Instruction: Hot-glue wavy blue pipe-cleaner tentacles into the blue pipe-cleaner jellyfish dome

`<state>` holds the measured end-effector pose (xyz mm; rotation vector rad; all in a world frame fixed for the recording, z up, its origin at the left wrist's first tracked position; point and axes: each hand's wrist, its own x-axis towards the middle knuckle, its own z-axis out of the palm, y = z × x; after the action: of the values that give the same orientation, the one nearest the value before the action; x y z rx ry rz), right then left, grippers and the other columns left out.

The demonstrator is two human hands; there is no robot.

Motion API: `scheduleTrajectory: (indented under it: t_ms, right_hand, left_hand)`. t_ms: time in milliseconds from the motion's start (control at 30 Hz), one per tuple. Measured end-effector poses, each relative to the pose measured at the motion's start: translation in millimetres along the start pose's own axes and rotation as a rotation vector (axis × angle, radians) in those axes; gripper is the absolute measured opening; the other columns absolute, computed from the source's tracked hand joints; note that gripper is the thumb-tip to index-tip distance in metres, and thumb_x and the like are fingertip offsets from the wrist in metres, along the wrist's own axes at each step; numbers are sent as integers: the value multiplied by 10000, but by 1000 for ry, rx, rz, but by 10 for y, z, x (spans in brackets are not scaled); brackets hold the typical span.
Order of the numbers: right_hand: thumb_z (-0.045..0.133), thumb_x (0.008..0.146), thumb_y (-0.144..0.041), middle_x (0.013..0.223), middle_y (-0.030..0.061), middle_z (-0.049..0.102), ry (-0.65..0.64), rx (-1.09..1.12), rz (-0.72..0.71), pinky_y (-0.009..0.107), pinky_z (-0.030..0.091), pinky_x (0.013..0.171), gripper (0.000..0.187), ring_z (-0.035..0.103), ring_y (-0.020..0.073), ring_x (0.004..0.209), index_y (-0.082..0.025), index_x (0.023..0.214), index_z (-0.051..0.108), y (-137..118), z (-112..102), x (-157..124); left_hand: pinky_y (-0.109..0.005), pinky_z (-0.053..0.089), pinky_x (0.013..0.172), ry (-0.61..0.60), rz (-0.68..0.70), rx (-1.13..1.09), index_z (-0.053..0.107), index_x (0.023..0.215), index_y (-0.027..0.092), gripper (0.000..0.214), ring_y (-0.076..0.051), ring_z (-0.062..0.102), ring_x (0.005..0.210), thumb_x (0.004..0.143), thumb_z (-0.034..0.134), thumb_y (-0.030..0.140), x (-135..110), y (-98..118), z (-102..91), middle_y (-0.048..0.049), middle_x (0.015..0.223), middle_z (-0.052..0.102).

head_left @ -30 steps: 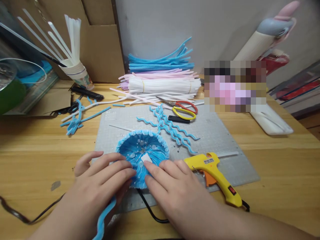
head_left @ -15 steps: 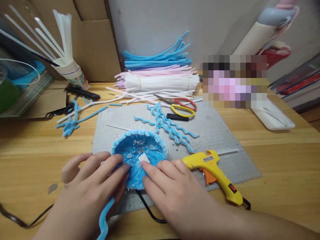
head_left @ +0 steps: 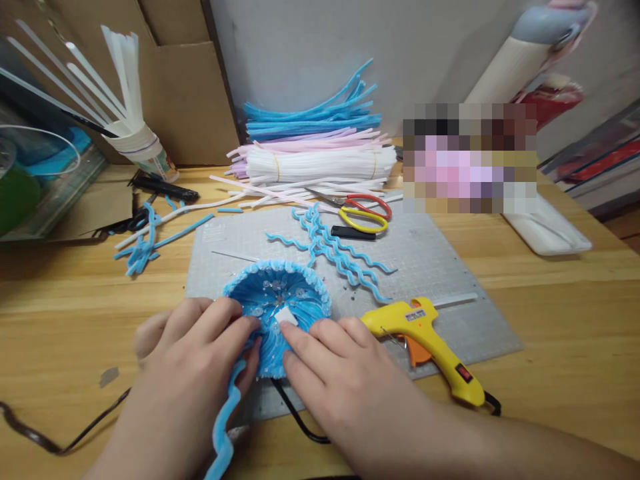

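You have soft, moderate light, a faint shadow on the wall (head_left: 300,40), slight blur on your outer left fingers (head_left: 149,339), stretched edges, and a pixelated patch (head_left: 470,160) at right.

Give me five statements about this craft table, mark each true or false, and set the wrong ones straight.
1. A fingertip of the right hand is on the small white piece in the blue bowl-shaped piece. True.
2. The glue gun is in the left hand. False: it lies to the right of the blue bowl-shaped piece, held by neither hand.
3. A wavy blue strip runs from by the left hand to the bottom edge of the picture. True.
4. The scissors stand in the paper cup. False: they lie by the far edge of the grey mat.
5. The white bundle lies nearer the camera than the blue bundle. True.
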<state>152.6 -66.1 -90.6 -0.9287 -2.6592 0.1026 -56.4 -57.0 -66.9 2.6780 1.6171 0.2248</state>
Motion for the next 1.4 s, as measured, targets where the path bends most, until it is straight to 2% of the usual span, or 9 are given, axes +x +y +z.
scheduleTrajectory:
  t_ms: [167,400,600,933,1400]
  right_hand:
    - [498,960,-179,1298,111,644,-12,13,3,384,309,746,154,515,243,909,-131,1004,637,-11,-5,-8]
    - [480,967,-171,1303,118,639,-8,19,4,381,303,749,171,509,245,921,-123,1022,635,-5,12,2]
    - [492,960,-173,1303,120,640,-13,15,-3,382,294,742,170,502,244,914,-119,1029,639,6,6,2]
    - [492,957,-185,1326,118,626,-47,23,1,386,319,744,180,510,244,928,-127,1031,645,4,-12,12]
    - [488,961,-178,1321,119,631,-38,21,-1,386,329,742,185,514,245,922,-125,1031,650,-14,-15,19]
  left_hand:
    - [-416,362,738,-15,-71,59,703,864,250,206,-284,486,846,899,513,321,38,45,37,-64,896,607]
    - [-407,363,712,28,-52,43,695,896,300,147,-270,494,809,862,568,366,19,-76,121,-34,898,611]
    - [-415,366,744,17,-127,12,705,844,278,189,-270,501,816,878,534,352,37,-22,102,-40,874,617]
    - [-437,378,753,-82,-117,49,700,932,261,175,-288,503,858,818,571,230,36,7,42,-58,931,628]
    - [-452,382,769,-74,-141,43,705,882,238,151,-286,495,848,878,562,285,70,53,37,-69,912,623]
